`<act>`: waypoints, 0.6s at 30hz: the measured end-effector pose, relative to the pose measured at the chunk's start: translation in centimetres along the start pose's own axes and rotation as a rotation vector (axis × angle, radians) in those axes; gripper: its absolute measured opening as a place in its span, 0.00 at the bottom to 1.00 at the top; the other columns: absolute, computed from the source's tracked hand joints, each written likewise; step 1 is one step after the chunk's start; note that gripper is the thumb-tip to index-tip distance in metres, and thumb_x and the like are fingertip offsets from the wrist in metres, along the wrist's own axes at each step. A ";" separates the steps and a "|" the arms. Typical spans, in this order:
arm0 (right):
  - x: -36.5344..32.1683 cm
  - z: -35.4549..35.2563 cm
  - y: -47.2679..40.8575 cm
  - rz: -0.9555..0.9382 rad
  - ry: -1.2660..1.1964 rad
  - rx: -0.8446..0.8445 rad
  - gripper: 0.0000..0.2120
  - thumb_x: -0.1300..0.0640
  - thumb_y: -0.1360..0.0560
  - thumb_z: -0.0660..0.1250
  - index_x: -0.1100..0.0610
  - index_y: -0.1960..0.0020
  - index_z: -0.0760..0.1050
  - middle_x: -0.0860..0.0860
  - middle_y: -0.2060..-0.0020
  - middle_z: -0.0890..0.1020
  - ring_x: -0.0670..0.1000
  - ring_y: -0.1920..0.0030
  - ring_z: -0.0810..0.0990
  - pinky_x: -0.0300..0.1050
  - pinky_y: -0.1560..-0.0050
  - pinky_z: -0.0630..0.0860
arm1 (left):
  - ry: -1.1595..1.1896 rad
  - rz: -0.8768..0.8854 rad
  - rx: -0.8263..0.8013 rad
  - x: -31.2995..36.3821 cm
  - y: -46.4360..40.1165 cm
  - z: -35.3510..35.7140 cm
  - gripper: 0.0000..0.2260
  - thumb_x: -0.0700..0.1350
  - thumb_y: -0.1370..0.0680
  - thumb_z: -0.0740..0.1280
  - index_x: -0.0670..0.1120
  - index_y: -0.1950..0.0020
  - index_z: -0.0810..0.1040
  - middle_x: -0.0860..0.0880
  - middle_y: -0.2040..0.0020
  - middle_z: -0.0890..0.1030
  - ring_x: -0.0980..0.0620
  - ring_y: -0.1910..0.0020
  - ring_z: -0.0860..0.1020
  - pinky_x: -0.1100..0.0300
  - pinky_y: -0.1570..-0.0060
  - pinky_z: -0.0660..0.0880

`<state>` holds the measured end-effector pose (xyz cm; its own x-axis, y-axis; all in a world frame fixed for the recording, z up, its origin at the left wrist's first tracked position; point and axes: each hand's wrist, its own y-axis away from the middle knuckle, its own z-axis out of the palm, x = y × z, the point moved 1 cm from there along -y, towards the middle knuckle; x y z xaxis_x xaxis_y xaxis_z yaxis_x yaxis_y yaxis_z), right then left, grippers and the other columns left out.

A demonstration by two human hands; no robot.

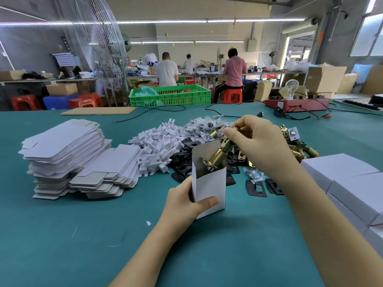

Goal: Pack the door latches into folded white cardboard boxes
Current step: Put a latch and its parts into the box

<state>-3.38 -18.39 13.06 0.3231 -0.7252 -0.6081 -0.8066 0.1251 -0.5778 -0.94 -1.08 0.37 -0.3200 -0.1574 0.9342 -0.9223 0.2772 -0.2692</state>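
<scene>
Left hand (184, 200) grips the lower part of an upright white cardboard box (209, 179), thumb across its front face, top flap open. Right hand (256, 139) pinches the upper end of a brass-coloured cylindrical latch (222, 151), which slants from 1 o'clock down into the box mouth, its flat plate end already inside. On the teal felt-like table (83, 235): at 10 o'clock of the box, two stacks of flat, die-cut white box blanks (68, 154) with grey inner faces; at 11 o'clock, a heap of small white notched card inserts (155, 146); at 12 o'clock, clear crinkled bags (202, 126); beneath and at 3 o'clock, flat black plates (256, 187), not countable, and more brass latches (298, 150). Closed white boxes (339, 179) are stacked at 3 o'clock.
</scene>
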 end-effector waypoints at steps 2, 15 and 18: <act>-0.4 0.1 0.2 -0.068 0.068 -0.002 0.11 0.49 0.23 0.67 0.58 0.52 0.75 0.46 0.67 0.77 0.44 0.66 0.74 0.41 0.64 0.68 | 0.005 0.001 -0.002 0.0 0.0 0.0 0.18 0.45 0.31 0.80 0.60 0.47 0.80 0.62 0.54 0.83 0.61 0.54 0.80 0.70 0.58 0.75; -1.8 1.9 1.2 -0.242 0.363 -0.193 0.13 0.52 0.25 0.68 0.59 0.52 0.67 0.56 0.63 0.78 0.57 0.60 0.75 0.52 0.60 0.74 | -0.025 0.041 -0.008 0.2 0.0 0.1 0.19 0.44 0.30 0.79 0.64 0.48 0.77 0.63 0.54 0.83 0.63 0.56 0.80 0.72 0.59 0.74; -1.7 2.0 1.2 -0.218 0.429 -0.181 0.12 0.50 0.26 0.68 0.55 0.55 0.66 0.53 0.63 0.76 0.54 0.57 0.71 0.47 0.66 0.69 | -0.025 0.042 -0.013 0.3 0.0 0.1 0.20 0.44 0.30 0.78 0.65 0.48 0.77 0.64 0.54 0.83 0.64 0.56 0.80 0.73 0.59 0.73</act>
<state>-3.90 -15.66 12.24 0.2912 -0.9388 -0.1839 -0.8282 -0.1512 -0.5396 -1.04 -1.20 0.58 -0.3642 -0.1691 0.9158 -0.9050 0.2965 -0.3051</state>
